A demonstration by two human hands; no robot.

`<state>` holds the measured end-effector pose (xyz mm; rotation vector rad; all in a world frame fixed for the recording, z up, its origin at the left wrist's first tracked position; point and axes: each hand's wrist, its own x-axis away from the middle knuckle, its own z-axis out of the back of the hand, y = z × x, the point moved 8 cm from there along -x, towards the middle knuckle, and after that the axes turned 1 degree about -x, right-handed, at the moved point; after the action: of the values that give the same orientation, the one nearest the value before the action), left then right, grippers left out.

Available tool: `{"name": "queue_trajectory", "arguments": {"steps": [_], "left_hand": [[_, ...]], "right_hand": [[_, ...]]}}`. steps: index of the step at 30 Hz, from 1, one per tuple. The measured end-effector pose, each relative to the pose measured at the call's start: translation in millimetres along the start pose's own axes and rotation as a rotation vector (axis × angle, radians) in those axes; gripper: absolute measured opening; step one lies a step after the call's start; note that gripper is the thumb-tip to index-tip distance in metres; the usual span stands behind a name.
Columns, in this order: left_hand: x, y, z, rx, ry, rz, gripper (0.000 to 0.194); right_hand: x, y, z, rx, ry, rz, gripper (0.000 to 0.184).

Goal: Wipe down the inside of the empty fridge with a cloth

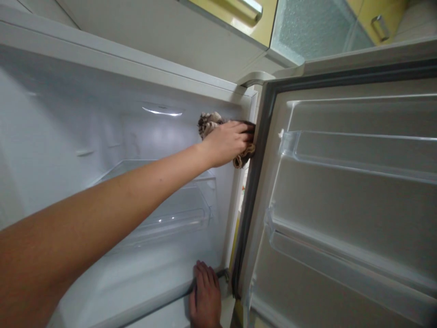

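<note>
My left hand point(228, 142) reaches across from the left, its fingers wrapped over a brown and beige cloth point(209, 122). It presses the cloth against the upper hinge-side edge of the fridge opening, right beside the door's grey gasket point(261, 150). Part of the cloth is hidden under the fingers. Lower down, my right hand point(206, 296) rests flat on the bottom front edge of the compartment, fingers stretched out and holding nothing. The white fridge interior point(61, 136) and the opened fridge door point(341, 205) are on either side of the gasket.
Clear door shelves point(362, 155) stick out from the door's inner side. Inside the compartment is a glass shelf point(201, 177), partly behind my left arm, with a lamp point(162, 110) above. Yellow cabinets point(235, 11) hang over the fridge, near the top hinge cover point(257, 77).
</note>
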<state>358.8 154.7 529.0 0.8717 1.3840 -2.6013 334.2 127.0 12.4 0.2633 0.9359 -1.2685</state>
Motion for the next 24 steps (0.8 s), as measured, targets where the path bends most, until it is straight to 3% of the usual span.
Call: {"name": "queue_trajectory", "arguments": {"steps": [6,15,19,24], "left_hand": [[52,78,-33.7,0.144,0.033,-0.084,0.017],[96,150,-73.0,0.244,-0.036,0.026,0.020],[127,200,-102.2,0.332,-0.107,0.044,0.014],[168,264,-144.4,0.445,-0.206,0.127,0.018]], "right_hand": [[-1,-2,6,0.001,-0.005,0.030,0.073],[-6,-6,8,0.026,-0.023,-0.013,0.068],[-5,-4,7,0.016,-0.065,-0.024,0.068],[7,2,-7,0.040,-0.145,-0.057,0.049]]}}
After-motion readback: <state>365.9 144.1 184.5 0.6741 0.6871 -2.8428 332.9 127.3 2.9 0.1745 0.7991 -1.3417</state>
